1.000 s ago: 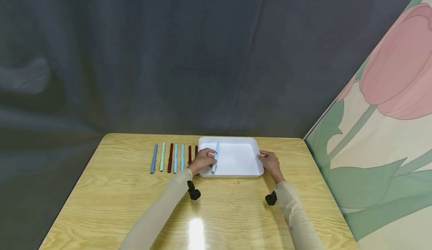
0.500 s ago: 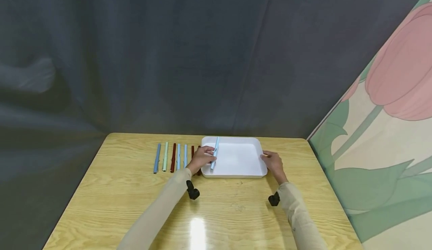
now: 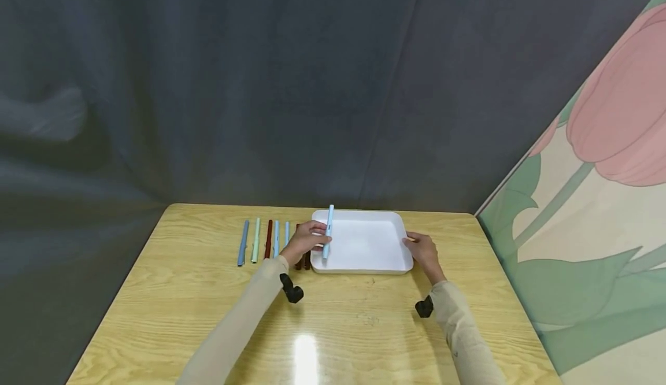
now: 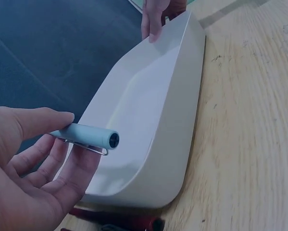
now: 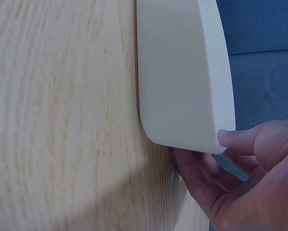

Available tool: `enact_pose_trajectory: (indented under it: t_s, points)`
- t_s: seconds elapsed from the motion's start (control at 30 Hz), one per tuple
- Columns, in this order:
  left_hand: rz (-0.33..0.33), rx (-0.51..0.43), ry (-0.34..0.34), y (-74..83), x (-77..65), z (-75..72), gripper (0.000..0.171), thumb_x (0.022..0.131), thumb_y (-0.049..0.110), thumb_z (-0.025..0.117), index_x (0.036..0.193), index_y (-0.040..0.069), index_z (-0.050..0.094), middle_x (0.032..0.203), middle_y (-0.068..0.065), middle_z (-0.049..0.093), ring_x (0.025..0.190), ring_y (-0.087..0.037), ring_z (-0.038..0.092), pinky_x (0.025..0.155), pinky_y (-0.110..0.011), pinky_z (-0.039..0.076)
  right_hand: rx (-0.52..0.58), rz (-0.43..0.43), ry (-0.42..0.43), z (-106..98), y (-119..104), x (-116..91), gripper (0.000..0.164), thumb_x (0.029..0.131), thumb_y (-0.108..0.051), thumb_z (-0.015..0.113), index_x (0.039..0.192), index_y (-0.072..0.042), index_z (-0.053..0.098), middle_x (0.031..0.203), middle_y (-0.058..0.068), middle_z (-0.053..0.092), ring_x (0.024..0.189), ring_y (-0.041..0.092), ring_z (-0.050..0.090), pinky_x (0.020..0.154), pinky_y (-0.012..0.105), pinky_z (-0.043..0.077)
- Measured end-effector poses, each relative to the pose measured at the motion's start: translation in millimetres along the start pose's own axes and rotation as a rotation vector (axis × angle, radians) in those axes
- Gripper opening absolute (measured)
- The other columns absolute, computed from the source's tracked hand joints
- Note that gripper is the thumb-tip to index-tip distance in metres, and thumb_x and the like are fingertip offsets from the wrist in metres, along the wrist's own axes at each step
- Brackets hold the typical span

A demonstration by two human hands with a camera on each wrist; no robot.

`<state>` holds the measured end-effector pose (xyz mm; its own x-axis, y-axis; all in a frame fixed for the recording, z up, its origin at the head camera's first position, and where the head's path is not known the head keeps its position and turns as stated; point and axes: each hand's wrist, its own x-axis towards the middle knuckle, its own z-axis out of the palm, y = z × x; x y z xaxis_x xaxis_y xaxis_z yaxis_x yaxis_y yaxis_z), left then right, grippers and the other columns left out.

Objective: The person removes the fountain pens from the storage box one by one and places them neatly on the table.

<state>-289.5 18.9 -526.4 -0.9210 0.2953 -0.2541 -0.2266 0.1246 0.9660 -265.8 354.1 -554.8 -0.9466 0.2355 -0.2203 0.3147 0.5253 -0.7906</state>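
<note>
My left hand (image 3: 302, 243) pinches a light blue pen (image 3: 330, 217) between thumb and fingers, held above the left end of a white tray (image 3: 364, 271). In the left wrist view the pen (image 4: 91, 135) points one end toward the camera, its wire clip on the underside. At the tray's right end, my right hand (image 3: 424, 253) grips the wall. The right wrist view shows the thumb on the rim of the tray (image 5: 175, 72) and the other fingers against its outside, partly hidden behind it.
Left of the tray, a row of pens lies on the wooden table (image 3: 343, 327): a darker blue pen (image 3: 243, 243), a pale green pen (image 3: 256, 240), dark red and light blue ones, some partly behind my left hand. A dark curtain (image 3: 291, 113) hangs behind the table.
My left hand has lifted the light blue pen and shifted it left toward the tray's left rim. The right hand keeps its grip on the tray. The head view has turned slightly.
</note>
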Motion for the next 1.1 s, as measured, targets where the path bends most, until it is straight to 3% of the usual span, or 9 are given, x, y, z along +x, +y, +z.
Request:
enact_pose_trajectory:
  t_s: [0.13,0.3,0.37,0.5,0.63,0.87,1.1]
  points:
    - [0.021,-0.004,0.019,-2.7,0.7,-8.0,0.04,0.096,0.005,0.072,0.132,-0.007,0.059,0.117,-0.019,0.065,0.099,-0.031,0.071,0.088,-0.042,0.062,0.014,-0.003,0.005,0,2,1,0.04,0.104,-0.013,0.063,0.139,0.006,0.064,0.123,0.031,0.07,0.081,0.023,0.069,0.06,0.024,0.05]
    - [0.018,-0.017,0.041,-2.1,-3.2,-18.0,0.041,0.099,0.007,0.071,0.136,-0.004,0.059,0.115,-0.015,0.066,0.101,-0.027,0.07,0.092,-0.042,0.061,-0.002,-0.023,0.003,0,1,0,0.039,0.104,-0.013,0.062,0.138,0.007,0.064,0.125,0.032,0.069,0.1,0.039,0.072,0.068,0.027,0.056]
    - [0.013,-0.022,0.052,-0.3,-4.4,-21.4,0.043,0.099,0.008,0.071,0.138,-0.003,0.058,0.117,-0.015,0.066,0.102,-0.027,0.07,0.093,-0.043,0.061,-0.002,-0.027,0.006,0,1,1,0.039,0.104,-0.013,0.062,0.137,0.007,0.064,0.126,0.032,0.068,0.103,0.04,0.072,0.07,0.03,0.058]
    - [0.006,-0.029,0.06,0.2,-6.1,-29.4,0.047,0.099,0.009,0.071,0.142,-0.002,0.057,0.124,-0.016,0.065,0.105,-0.026,0.07,0.097,-0.047,0.059,0.007,-0.021,0.014,-1,1,3,0.038,0.103,-0.013,0.064,0.137,0.007,0.065,0.124,0.032,0.07,0.09,0.029,0.073,0.068,0.031,0.058]
    - [0.011,-0.026,0.082,-2.4,-9.4,-40.0,0.047,0.1,0.009,0.069,0.144,-0.003,0.055,0.128,-0.02,0.064,0.106,-0.025,0.07,0.101,-0.052,0.057,0.006,-0.016,0.013,1,1,4,0.038,0.103,-0.012,0.064,0.135,0.007,0.066,0.119,0.032,0.071,0.08,0.02,0.069,0.062,0.025,0.053]
    - [0.019,-0.033,0.171,-7.0,-15.4,-66.4,0.045,0.101,0.008,0.069,0.142,-0.005,0.056,0.122,-0.018,0.066,0.092,-0.015,0.07,0.096,-0.046,0.06,0.02,-0.012,0.01,4,1,5,0.038,0.102,-0.012,0.064,0.135,0.007,0.066,0.117,0.032,0.071,0.077,0.018,0.067,0.06,0.021,0.049]
    - [0.015,-0.04,0.251,-7.6,-25.7,-101.8,0.05,0.101,0.009,0.068,0.145,-0.007,0.052,0.123,-0.018,0.067,0.099,-0.02,0.072,0.096,-0.042,0.06,0.026,-0.01,0.007,5,0,7,0.039,0.103,-0.012,0.063,0.136,0.008,0.064,0.12,0.032,0.07,0.083,0.022,0.071,0.062,0.023,0.053]
